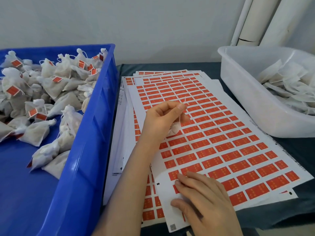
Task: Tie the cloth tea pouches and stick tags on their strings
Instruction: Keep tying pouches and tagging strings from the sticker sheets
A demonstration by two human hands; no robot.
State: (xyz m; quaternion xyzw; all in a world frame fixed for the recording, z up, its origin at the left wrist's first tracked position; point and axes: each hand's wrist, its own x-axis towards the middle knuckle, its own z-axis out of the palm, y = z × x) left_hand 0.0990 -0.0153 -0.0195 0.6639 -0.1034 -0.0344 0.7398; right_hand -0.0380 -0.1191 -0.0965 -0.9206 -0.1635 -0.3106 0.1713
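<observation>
— Where is the pouch being worked on?
— In the middle of the view, in the left hand (162, 120). Its grip is closed. The lower fingers curl round the small white pouch (174, 129), and thumb and forefinger pinch its string (185, 101), whose end sticks up at 1 o'clock from the hand.
— And the right hand?
— The right hand (204, 201) is at 5 o'clock. Its grip is loose, with the fingers nearly straight and lying on the top sheet of red tags (221, 133). The tips touch tags at the sheet's near left corner, and the hand holds nothing that I can see.
— What else is there?
— The sheets lie stacked on the dark tabletop (303, 150). A blue crate (95, 116) at 9 o'clock holds tied pouches with tags (56, 86). A white tub (247, 103) at 2 o'clock holds untagged pouches (286, 82).
</observation>
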